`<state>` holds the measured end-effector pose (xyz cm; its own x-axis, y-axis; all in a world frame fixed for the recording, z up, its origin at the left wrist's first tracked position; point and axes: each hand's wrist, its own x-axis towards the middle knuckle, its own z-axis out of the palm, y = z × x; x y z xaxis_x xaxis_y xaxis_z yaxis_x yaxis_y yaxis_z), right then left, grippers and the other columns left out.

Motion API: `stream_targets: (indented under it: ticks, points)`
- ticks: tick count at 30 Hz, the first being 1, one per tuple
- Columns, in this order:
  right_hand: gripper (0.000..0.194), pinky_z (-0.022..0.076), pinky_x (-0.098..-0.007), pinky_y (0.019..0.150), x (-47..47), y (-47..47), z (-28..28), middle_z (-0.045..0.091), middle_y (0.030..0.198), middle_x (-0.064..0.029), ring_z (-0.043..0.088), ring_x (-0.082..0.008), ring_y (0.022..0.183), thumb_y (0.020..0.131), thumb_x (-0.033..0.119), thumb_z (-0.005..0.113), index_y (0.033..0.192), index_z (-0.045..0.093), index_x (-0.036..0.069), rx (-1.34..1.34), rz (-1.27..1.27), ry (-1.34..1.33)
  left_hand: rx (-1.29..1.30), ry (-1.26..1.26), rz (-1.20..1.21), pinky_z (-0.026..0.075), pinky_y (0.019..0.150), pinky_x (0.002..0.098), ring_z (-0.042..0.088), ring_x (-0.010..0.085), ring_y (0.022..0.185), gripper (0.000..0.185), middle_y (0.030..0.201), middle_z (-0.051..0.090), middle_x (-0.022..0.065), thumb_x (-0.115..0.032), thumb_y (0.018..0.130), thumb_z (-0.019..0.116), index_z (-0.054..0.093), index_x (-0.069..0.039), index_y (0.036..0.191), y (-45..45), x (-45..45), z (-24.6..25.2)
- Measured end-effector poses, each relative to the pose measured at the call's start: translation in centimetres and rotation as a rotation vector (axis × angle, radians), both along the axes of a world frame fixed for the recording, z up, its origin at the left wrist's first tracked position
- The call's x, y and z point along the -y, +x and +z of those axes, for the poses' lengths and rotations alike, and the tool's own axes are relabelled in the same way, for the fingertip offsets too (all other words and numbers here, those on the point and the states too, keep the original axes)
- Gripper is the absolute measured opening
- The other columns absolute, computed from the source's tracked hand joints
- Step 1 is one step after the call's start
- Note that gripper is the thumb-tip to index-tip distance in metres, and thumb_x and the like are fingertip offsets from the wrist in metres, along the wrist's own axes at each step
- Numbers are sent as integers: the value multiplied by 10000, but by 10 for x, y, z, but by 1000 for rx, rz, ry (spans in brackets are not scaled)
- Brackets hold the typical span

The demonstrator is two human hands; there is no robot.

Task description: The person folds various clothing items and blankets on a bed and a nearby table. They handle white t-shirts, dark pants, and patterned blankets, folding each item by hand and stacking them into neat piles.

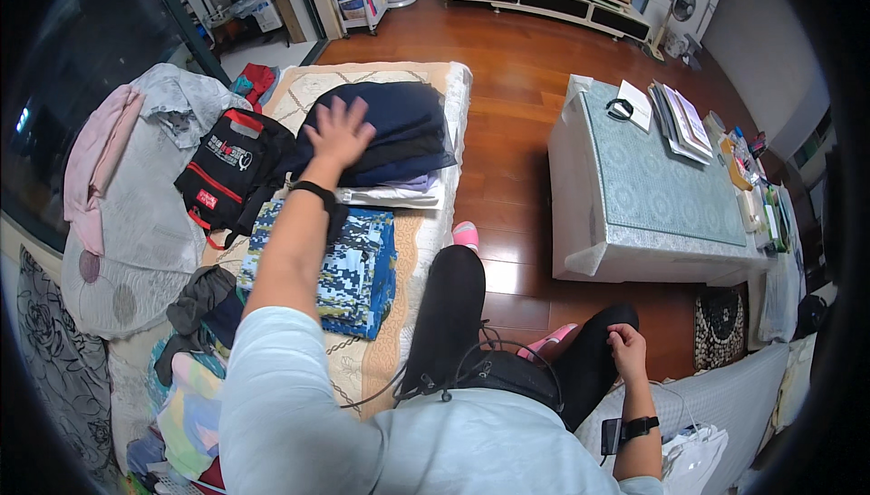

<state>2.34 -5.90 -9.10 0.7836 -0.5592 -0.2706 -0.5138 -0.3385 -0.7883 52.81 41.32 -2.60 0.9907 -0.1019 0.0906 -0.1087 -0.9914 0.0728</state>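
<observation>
My left hand (340, 133) spreads its fingers over a stack of folded dark navy clothes (401, 111); whether the palm presses on the cloth cannot be told. Under the dark pieces lie folded white and lilac clothes (414, 194). Closer to me, partly behind my forearm, is a folded blue, white and olive pixel-camouflage garment (353, 271). A black backpack (234, 155) with red trim and printed writing lies left of the stack. My right hand (627, 345) rests at my right knee, fingers curled, with nothing visible in it.
Clothes lie on a quilted sofa seat (380, 386): a pink garment (102, 155), a grey-white cloth (183, 97) and a loose heap (190, 413). To the right, a cloth-covered table (666, 182) bears papers (680, 121). A TV cabinet (544, 2) stands beyond the wooden floor (510, 87).
</observation>
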Motion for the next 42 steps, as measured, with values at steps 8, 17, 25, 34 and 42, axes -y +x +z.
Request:
stream_targets:
  ticks: [8,17,25,34,42]
  points:
    - [50,493,-377,632,-26,-5,-13,620,815,-131,617,-314,702,867,102,611,888,641,69,237,130,-761,-278,67,-149,120,1115,655,72,354,1473,579,1611,114,58,-504,922,495,298,-462,1464,-30,6,-4]
    - [54,487,-397,648,-24,-15,-9,584,839,-108,604,-318,766,806,74,630,858,616,78,255,166,-804,4,-116,-33,265,1136,503,279,299,1422,808,1553,287,105,-358,825,688,285,-191,1504,-42,81,-8]
    - [198,331,-517,1018,-23,17,-1,595,1129,-129,486,-367,1182,722,89,624,918,633,64,197,427,-804,159,-387,-39,220,1109,600,434,274,1338,440,1434,492,40,-217,883,485,576,-224,1313,-8,104,6]
    - [115,335,-503,945,22,88,8,606,1036,-106,483,-356,1082,682,122,587,793,596,97,91,613,-458,-464,-10,-435,-35,1068,708,-15,364,1482,682,1609,131,98,-344,705,752,536,-398,1349,-71,86,1]
    - [249,333,-502,1051,37,80,28,589,1209,-154,458,-391,1221,754,262,676,982,689,163,-232,927,-221,-324,-72,244,133,1114,644,146,404,1444,708,1563,242,149,-374,823,649,356,-341,1467,-4,85,43]
